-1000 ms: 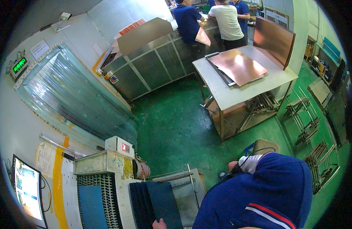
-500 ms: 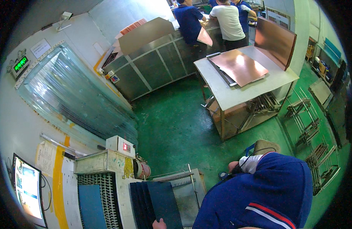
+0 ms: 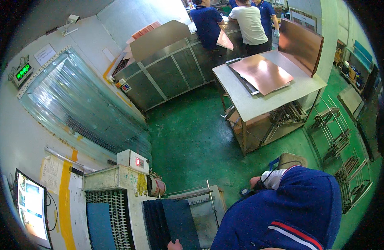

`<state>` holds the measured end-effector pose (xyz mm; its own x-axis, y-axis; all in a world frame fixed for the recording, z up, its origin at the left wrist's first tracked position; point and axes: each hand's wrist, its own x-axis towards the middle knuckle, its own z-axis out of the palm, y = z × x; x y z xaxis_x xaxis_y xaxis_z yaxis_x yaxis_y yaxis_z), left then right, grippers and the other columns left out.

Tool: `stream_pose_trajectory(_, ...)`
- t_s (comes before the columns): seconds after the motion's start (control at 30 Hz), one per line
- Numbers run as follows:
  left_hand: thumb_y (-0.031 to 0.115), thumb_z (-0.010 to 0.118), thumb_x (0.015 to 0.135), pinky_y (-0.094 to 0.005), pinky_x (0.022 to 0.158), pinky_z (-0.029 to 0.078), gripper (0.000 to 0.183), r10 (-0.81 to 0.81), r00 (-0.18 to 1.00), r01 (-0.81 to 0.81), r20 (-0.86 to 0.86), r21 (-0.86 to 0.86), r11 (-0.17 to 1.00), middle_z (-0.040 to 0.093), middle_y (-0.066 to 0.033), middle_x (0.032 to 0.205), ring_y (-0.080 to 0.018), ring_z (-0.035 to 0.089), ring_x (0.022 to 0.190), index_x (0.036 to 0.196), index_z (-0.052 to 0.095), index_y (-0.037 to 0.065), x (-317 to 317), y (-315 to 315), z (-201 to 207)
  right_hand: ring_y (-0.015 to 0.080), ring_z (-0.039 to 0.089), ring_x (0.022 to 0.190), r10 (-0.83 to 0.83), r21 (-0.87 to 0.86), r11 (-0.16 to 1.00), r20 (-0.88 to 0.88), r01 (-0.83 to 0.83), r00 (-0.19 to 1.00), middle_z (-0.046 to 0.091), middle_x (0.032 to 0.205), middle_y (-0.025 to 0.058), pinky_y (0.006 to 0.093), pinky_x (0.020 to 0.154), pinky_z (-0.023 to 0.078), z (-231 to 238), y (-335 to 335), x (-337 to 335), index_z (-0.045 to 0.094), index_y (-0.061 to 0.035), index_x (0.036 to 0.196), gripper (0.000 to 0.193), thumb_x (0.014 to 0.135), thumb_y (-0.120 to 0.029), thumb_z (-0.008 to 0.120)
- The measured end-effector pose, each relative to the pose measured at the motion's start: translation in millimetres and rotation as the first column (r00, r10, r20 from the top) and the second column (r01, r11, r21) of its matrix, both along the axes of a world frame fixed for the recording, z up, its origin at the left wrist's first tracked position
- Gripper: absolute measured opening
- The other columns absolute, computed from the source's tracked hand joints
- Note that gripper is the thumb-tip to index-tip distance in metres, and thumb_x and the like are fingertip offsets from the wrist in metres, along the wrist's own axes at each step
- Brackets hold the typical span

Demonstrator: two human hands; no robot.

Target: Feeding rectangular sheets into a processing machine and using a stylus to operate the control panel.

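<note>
At the lower edge, left of the middle, my left hand [image 3: 174,245] is only partly in view. Its fingers are bent against the lower edge of a dark blue panel [image 3: 180,223]. Beside that panel, more dark blue panels [image 3: 155,223] stand close together in a row. They are at a metal rack [image 3: 202,216] with an upright rod. My right hand does not show.
A blue sheet [image 3: 100,227] lies on a roller conveyor [image 3: 120,212] at the left. A person's navy-clothed body [image 3: 283,208] fills the lower right. Ahead, copper sheets [image 3: 263,75] lie on a table [image 3: 250,104]. Several people stand at a far counter [image 3: 167,75].
A far co-worker's white-gloved hand has dropped from chest height to the side. The view has shifted slightly. My left hand stays at the panel's edge.
</note>
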<state>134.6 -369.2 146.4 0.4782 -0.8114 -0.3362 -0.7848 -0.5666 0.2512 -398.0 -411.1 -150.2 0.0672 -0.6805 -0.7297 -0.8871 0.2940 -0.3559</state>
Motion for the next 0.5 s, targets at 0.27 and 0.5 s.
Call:
stream_pose_trajectory(0.27, 0.039, 0.059, 0.082, -0.0398, 0.092, 0.04, 0.051, 0.013, 1.0, -0.013, 0.025, -0.001, 1.0, 0.056, -0.0224, 0.113, -0.0357, 0.05, 0.109, 0.11, 0.058, -0.004, -7, 0, 8, 0.0313, 0.063, 0.082, -0.031, -0.001, 1.0, -0.046, 0.031, 0.998, 0.066, 0.086, 0.0146, 0.043, 0.072, 0.048, 20, 2, 7, 0.068, -0.0071, 0.086, 0.029, 0.065, -0.027, 0.063)
stream_pose_trajectory(0.5, 0.039, 0.059, 0.082, -0.039, 0.092, 0.041, 0.052, 0.03, 0.999, -0.03, 0.022, 0.007, 1.0, 0.056, -0.0224, 0.113, -0.0352, 0.05, 0.11, 0.111, 0.057, -0.004, -8, 0, 9, 0.0307, 0.062, 0.078, 0.012, 0.057, 0.998, 0.067, -0.016, 0.998, 0.065, 0.082, 0.0162, 0.0438, 0.069, 0.046, 11, -2, -1, 0.068, -0.0061, 0.084, 0.032, 0.062, -0.03, 0.066)
